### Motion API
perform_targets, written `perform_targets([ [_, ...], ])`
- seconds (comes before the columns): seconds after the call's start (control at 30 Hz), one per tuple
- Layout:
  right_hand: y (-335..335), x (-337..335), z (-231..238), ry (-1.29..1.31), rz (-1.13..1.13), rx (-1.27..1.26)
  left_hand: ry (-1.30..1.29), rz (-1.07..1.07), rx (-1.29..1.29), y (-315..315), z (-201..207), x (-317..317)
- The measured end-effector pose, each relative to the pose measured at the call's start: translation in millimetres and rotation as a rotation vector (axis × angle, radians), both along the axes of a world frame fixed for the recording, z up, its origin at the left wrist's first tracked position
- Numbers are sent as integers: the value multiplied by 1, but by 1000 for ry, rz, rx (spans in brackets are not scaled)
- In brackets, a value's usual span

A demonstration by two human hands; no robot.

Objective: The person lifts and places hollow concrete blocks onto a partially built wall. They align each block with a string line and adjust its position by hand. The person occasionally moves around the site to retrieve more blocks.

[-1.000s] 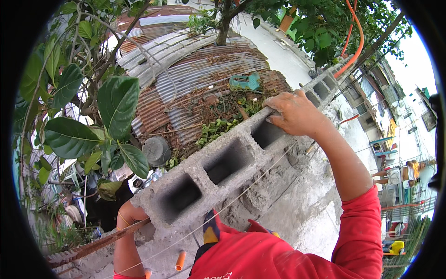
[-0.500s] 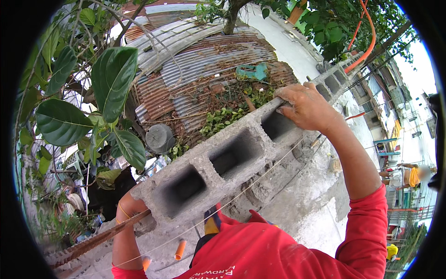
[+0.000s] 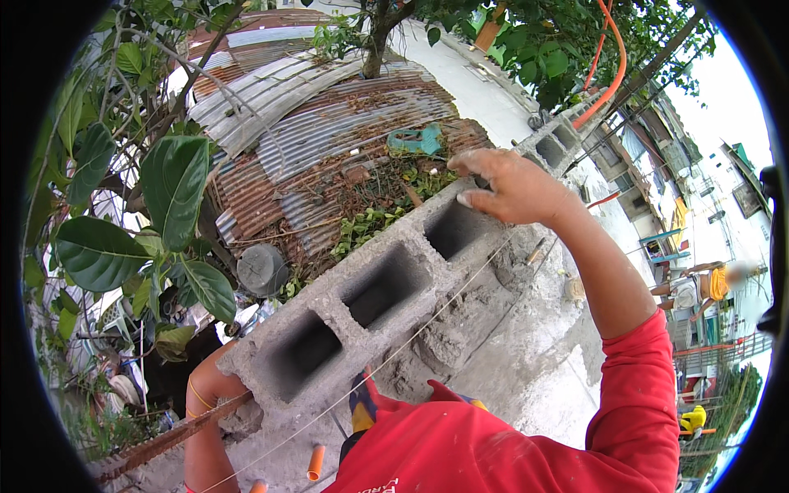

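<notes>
A grey concrete hollow block [image 3: 333, 304] lies along the top of the wall, its dark cavities facing up. At its far right end is my right hand [image 3: 514, 189], with thumb and fingers spread apart over the block's edge and the thumb above the end cavity. My left hand [image 3: 215, 378] reaches around the block's near left end; its fingers are hidden behind the block. A taut string [image 3: 394, 345] runs along the block's near side. A rusty metal bar [image 3: 177, 435] meets the block's left end, crossing in front of my left wrist.
Rough mortar [image 3: 440, 341] covers the wall's near side. More hollow blocks [image 3: 552, 148] continue at the far right, beside an orange hose [image 3: 618, 66]. Rusty corrugated roofing [image 3: 288, 148] and a grey bucket [image 3: 261, 269] lie beyond. Large leaves [image 3: 174, 189] hang at left. A person [image 3: 711, 283] stands far right.
My right hand's fingers have loosened and spread at the block's far end. The whole view has shifted, so the scene sits slightly further left. The block keeps its place against the string.
</notes>
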State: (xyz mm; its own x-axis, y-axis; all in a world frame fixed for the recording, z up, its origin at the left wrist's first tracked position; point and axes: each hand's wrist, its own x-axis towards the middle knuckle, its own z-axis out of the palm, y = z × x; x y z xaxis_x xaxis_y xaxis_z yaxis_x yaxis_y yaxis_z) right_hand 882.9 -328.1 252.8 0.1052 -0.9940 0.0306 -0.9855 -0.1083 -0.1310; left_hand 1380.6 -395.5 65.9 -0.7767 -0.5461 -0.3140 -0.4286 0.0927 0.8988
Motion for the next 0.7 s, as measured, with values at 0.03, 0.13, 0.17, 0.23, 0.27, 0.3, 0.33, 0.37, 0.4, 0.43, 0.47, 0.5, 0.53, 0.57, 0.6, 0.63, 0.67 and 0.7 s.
perform_targets([
  [0.03,0,-2,9,-126,-60,4,-7,-10,-15,0,3,-1],
  [0.13,6,-3,31,105,-266,55,-33,-45,-56,2,13,-8],
  [0.17,10,0,31,51,-304,33,-39,-54,-68,2,15,-10],
  [0.23,13,9,23,185,-300,101,-51,-81,-95,2,16,-12],
  [0.27,14,13,18,257,-305,142,-56,-100,-115,2,16,-11],
  [0.3,11,16,13,305,-344,220,-59,-130,-141,1,15,-10],
  [0.33,11,20,8,302,-348,210,-68,-188,-194,1,14,-7],
  [0.37,11,24,3,296,-352,199,-74,-244,-248,0,12,-3],
  [0.4,10,29,0,300,-364,192,-45,-209,-250,0,12,1],
  [0.43,8,29,2,271,-381,238,-11,-173,-255,0,11,4],
  [0.47,7,32,2,276,-389,246,-60,-159,-225,-2,11,7],
  [0.5,6,33,3,282,-393,241,-252,-75,-262,-2,11,8],
  [0.53,5,35,4,299,-410,247,-164,-93,-268,-2,11,8],
  [0.57,4,35,6,300,-415,277,-76,-114,-275,-3,11,6],
  [0.6,3,35,7,298,-409,288,9,-136,-286,-3,12,3],
  [0.63,2,35,7,297,-402,281,52,-141,-257,-4,13,0],
  [0.67,3,36,6,294,-378,266,93,-148,-232,-5,14,-4],
  [0.7,3,35,4,289,-384,260,99,-157,-253,-5,16,-7],
])
